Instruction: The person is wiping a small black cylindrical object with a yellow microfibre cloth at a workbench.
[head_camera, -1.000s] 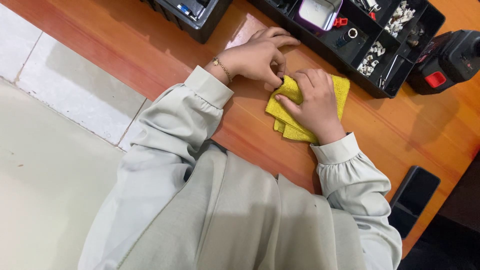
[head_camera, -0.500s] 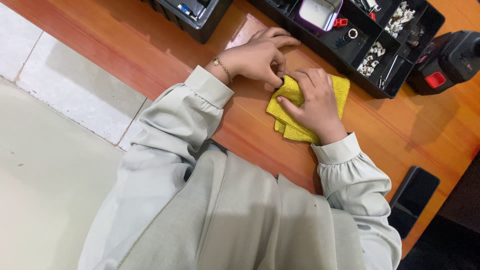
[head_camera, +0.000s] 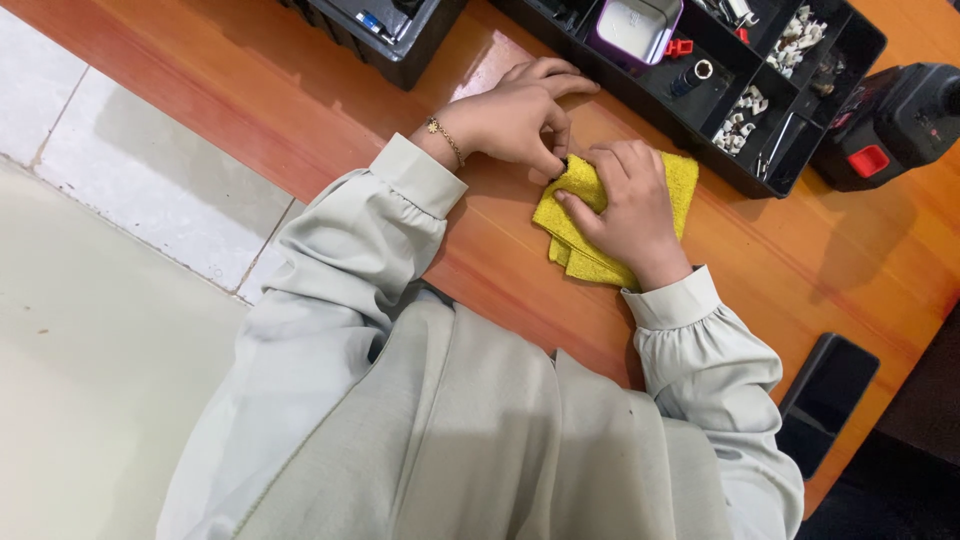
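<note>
**Both hands on yellow cloth, mid-surface**

While the right hand (head_camera: 628, 212) is pressing flat on the folded yellow cloth (head_camera: 684, 172), the left hand (head_camera: 512, 112) is pinching at the cloth's upper left corner. Left fingers (head_camera: 548, 158) are lying narrow, thumb and fingertips closed on something small and dark at the fold; can't tell what it is. Right fingers are lying spread and lightly curled over the cloth, not gripping it. The cloth is lying on the orange wooden surface (head_camera: 800, 270), just beside the near wall of the black compartment tray (head_camera: 752, 178) holding small white parts and a purple-rimmed tin (head_camera: 634, 24). A black and red power tool (head_camera: 892, 122) is sitting past the tray. A dark phone (head_camera: 826, 398) is lying at the surface's near edge.
</note>
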